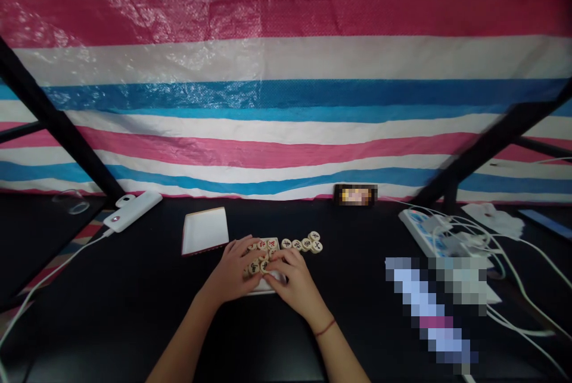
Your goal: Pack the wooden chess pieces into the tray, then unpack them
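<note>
Both my hands rest on a cluster of round wooden chess pieces [268, 250] marked with red and black characters, lying on a black table [134, 311]. My left hand [233, 271] lies over the left side of the pile, fingers curled onto the pieces. My right hand [292, 279] covers the right side, fingertips pinching among them; a red string circles its wrist. A short row of pieces [306, 244] trails off to the right of my hands. Beneath the pile shows the edge of a white board or box [263, 289].
A white lid or box [204, 230] lies left of the pile. A white power bank [132, 210] with cable sits at far left. A power strip [429, 231] with tangled white cables is at right. A striped tarp [286, 85] hangs behind.
</note>
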{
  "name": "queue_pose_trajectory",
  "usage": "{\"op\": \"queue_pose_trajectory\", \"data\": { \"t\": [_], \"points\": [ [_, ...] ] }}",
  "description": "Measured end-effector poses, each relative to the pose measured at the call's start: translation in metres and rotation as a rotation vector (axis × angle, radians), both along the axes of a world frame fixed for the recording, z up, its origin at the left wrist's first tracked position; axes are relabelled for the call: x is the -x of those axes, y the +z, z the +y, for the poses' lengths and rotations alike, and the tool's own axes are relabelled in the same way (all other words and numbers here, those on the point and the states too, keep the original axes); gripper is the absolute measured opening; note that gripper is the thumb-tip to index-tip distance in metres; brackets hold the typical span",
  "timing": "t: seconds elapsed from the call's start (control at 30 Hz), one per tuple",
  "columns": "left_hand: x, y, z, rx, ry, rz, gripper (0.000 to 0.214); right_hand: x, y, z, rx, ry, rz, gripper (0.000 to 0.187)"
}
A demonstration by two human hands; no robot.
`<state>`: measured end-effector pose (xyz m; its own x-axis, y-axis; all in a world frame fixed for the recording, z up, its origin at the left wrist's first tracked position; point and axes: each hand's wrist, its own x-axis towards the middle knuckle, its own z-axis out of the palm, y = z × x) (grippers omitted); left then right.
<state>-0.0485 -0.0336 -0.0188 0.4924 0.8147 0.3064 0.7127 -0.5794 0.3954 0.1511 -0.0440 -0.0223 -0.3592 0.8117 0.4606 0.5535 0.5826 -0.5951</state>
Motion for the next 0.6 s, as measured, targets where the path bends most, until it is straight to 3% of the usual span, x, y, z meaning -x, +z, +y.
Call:
{"op": "queue_pose_trajectory", "data": {
  "t": [0.1, 0.17, 0.27, 0.33, 0.37, 0.47, 0.6],
  "points": [
    [-0.003, -0.005, 0.001, -0.022, 0.002, -0.052, 0.043, -0.002, 0.001, 0.002, -0.017, -0.002, 0.024, 0.009],
    [-0.004, -0.007, 0.002, -0.031, 0.007, -0.085, 0.043, -0.009, 0.002, 0.008, -0.045, -0.087, 0.069, 0.013],
    [-0.005, -0.010, 0.005, -0.042, 0.021, -0.113, 0.044, -0.026, 0.009, 0.027, -0.043, -0.465, 0.035, 0.018],
    [-0.004, -0.012, 0.006, -0.050, 0.029, -0.123, 0.044, -0.038, 0.016, 0.043, 0.086, -0.716, -0.108, 0.020],
    [-0.004, -0.012, 0.006, -0.052, 0.032, -0.124, 0.044, -0.042, 0.021, 0.051, 0.170, -0.773, -0.188, 0.022],
    [-0.005, -0.013, 0.005, -0.044, 0.041, -0.110, 0.045, -0.050, 0.031, 0.072, 0.401, -0.782, -0.392, 0.028],
    [-0.008, -0.012, 0.002, -0.017, 0.053, -0.089, 0.047, -0.050, 0.030, 0.089, 0.498, -0.724, -0.469, 0.026]
  ]
}}
